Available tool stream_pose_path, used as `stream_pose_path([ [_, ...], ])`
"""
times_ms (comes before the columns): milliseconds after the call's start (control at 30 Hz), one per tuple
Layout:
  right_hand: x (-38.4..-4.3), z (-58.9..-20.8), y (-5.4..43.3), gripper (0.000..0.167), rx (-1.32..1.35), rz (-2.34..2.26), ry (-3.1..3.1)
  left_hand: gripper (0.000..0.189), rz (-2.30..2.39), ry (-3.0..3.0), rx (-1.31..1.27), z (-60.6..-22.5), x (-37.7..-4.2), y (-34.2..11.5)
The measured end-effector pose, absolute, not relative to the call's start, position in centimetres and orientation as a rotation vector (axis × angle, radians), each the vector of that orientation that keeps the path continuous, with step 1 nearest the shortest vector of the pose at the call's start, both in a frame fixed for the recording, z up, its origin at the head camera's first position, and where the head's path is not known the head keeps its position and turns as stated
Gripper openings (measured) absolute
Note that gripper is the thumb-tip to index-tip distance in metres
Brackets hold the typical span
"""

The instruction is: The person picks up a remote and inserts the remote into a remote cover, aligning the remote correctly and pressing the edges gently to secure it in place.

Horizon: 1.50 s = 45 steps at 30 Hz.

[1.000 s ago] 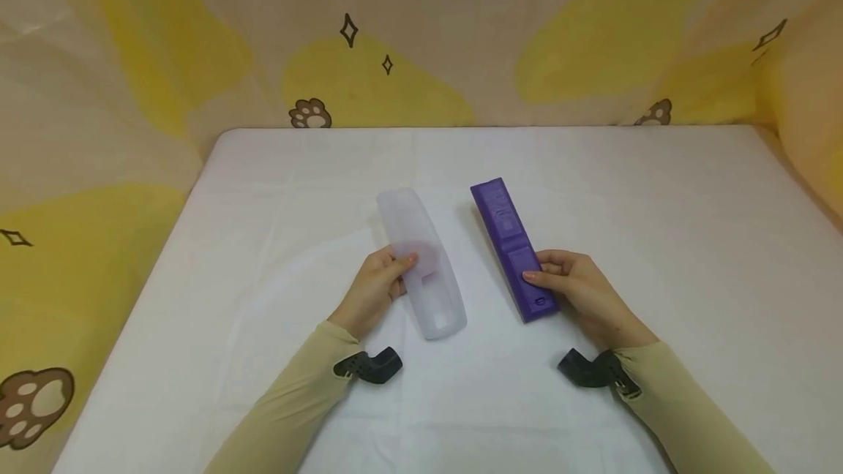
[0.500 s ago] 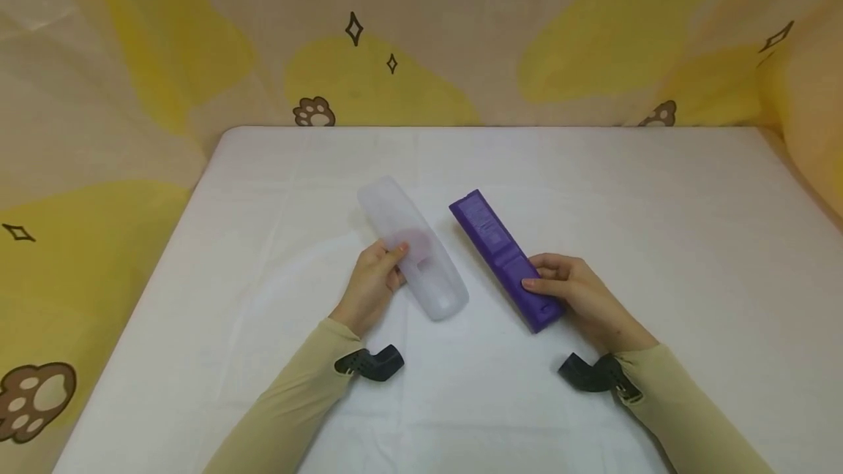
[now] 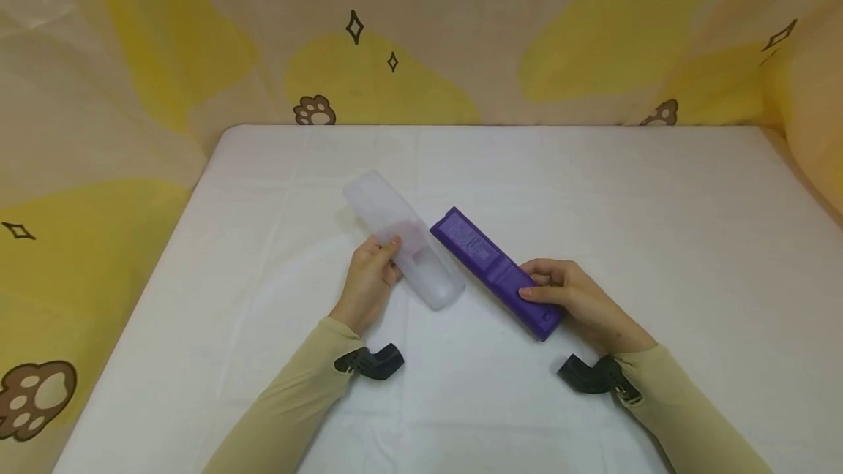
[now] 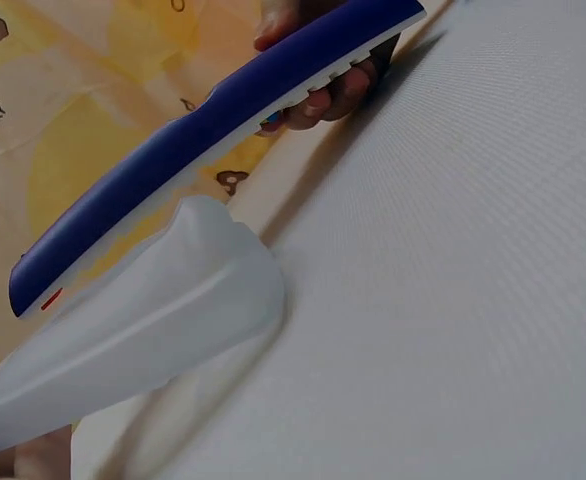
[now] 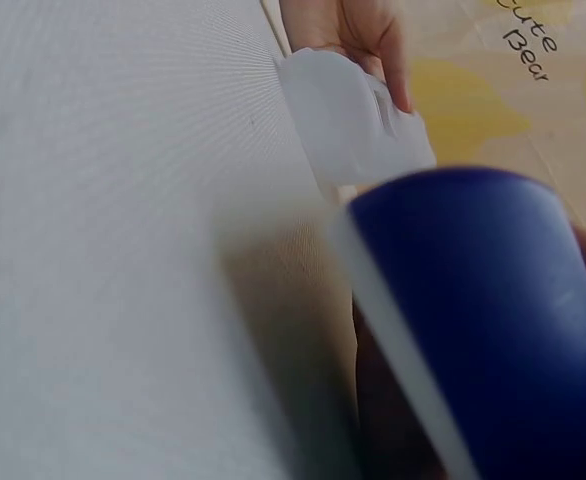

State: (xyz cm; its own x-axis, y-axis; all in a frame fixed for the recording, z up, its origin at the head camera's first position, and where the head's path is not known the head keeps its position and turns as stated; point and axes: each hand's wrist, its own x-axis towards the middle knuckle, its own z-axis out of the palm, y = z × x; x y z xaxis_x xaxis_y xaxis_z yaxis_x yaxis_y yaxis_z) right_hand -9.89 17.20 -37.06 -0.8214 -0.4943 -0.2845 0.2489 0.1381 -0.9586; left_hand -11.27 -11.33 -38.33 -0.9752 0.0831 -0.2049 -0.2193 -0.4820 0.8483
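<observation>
A purple-backed remote control (image 3: 474, 247) is held by my right hand (image 3: 576, 303) near its lower end, thumb on its back and fingers beneath. Its white face with bumpy buttons points down, as the left wrist view (image 4: 188, 150) shows. My left hand (image 3: 369, 280) pinches a translucent remote cover (image 3: 431, 276) at its left edge, the fingers showing pinkish through it. In the head view, the remote's far end lies close beside the cover's right edge. Whether the two touch, I cannot tell. In the right wrist view, the remote's near end hides most of the right hand.
Both things are held above a white-covered table (image 3: 296, 386). A yellow patterned cloth (image 3: 461, 35) hangs behind the table and along its sides. Black wrist-worn cameras stick out inward from both sleeves, the left camera (image 3: 378, 362) and the right camera (image 3: 586, 374).
The remote has turned counter-clockwise, its far end swinging left and nearer toward the cover. The cover has also tilted counter-clockwise and shifted slightly left. Both hands keep their grips.
</observation>
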Motion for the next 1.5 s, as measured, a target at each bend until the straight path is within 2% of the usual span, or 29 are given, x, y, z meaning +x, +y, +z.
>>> stream_pose_path([
  [567, -9.95, -36.93, 17.25, 0.029, -0.252, -1.673, 1.879, 0.033, 2.604, 1.461, -0.214, -38.33, -11.32, -11.34],
  [733, -9.92, -36.92, 17.31, 0.027, -0.268, -1.663, 1.866, 0.028, 2.600, 1.470, -0.216, -38.24, -11.28, -11.34],
  [900, -9.88, -37.07, 17.41, 0.024, -0.296, -1.669, 1.835, 0.031, 2.606, 1.457, -0.208, -38.19, -11.32, -11.31],
  [1500, -9.74, -37.09, 17.52, 0.028, -0.320, -1.642, 1.831, 0.029, 2.605, 1.462, -0.174, -38.27, -11.24, -11.22],
])
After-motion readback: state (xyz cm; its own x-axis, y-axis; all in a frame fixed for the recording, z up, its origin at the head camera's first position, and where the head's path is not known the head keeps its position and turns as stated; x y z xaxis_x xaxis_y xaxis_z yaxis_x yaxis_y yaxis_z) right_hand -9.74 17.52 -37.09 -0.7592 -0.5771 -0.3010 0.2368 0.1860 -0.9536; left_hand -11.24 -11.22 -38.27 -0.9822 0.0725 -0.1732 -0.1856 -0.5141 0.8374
